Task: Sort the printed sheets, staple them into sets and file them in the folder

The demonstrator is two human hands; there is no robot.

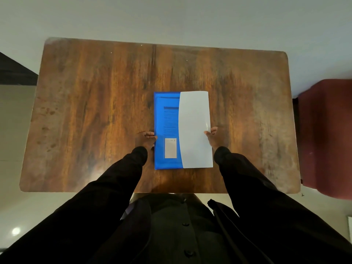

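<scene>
Near the table's [95, 111] front edge, centre: blue folder [167, 119] lying flat.
Paper: white sheet [194, 130] bowed over the folder's right half.
Right side: right hand [212, 137] pinches the sheet's right edge, thumb on top.
Left side: left hand [145, 141] grips the folder's left edge, fingers curled.
</scene>
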